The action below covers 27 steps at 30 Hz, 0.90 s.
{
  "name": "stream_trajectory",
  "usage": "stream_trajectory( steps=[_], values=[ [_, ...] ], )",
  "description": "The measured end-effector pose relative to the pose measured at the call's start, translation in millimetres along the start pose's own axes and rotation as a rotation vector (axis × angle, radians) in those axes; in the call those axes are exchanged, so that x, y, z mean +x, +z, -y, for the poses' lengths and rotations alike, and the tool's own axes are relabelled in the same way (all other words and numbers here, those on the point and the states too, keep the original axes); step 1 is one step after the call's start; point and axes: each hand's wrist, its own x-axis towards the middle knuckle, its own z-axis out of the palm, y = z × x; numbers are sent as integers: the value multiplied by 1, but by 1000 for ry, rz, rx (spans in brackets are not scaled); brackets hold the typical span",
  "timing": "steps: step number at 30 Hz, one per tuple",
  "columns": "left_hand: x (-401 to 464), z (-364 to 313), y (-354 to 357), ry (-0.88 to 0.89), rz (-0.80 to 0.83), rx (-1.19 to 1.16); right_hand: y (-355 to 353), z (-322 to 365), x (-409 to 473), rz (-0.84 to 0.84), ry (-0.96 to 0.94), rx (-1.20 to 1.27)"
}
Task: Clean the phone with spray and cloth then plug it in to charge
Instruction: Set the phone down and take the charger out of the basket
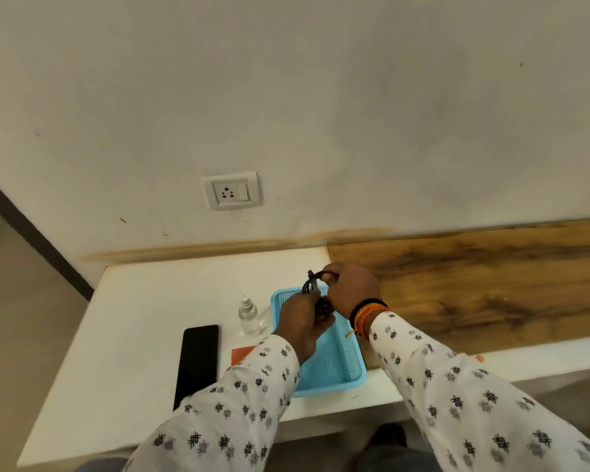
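- Both hands up over the blue plastic basket (338, 366), working a coiled black charging cable (312, 284).
- Right hand (351, 287) curls fingers around the top loop of the cable; one connector end sticks up just left of its fingertips.
- Left hand (300, 321) pinches the lower part of the coil, just below and left of the right hand.
- Phone (198, 362) lies flat, screen dark, on the white table (133, 335), well left of the left hand, touched by neither.
- Small clear spray bottle (248, 316) stands upright just left of the left hand, between it and the phone.
- Red-orange cloth (242, 354), probably, shows under the left forearm.
- Wall socket (231, 191) sits above and left of both hands, nothing plugged in.
- Handling guess: cable is light, floppy, tangles easily; best held at the stiff connector ends.
- Phone looks slick and breakable; grip by the long edges, not the glass.
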Motion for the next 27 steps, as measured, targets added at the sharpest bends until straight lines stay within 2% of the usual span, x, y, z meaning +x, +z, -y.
stream_trajectory(
  steps=[6,10,14,21,24,27],
  values=[
    [-45,-44,-4,213,129,100,-42,36,-10,-87,-23,178],
    [-81,-77,-4,349,187,162,-73,58,-24,-118,-104,440],
    [-111,-106,5,492,192,177,-93,75,-40,-32,-104,730],
    [-148,-143,5,640,169,119,-95,90,-57,236,-166,761],
    [-157,-155,-1,641,166,89,-98,98,-60,243,-253,736],
    [-165,-162,-6,633,194,41,-98,105,-59,202,-294,566]
  ],
)
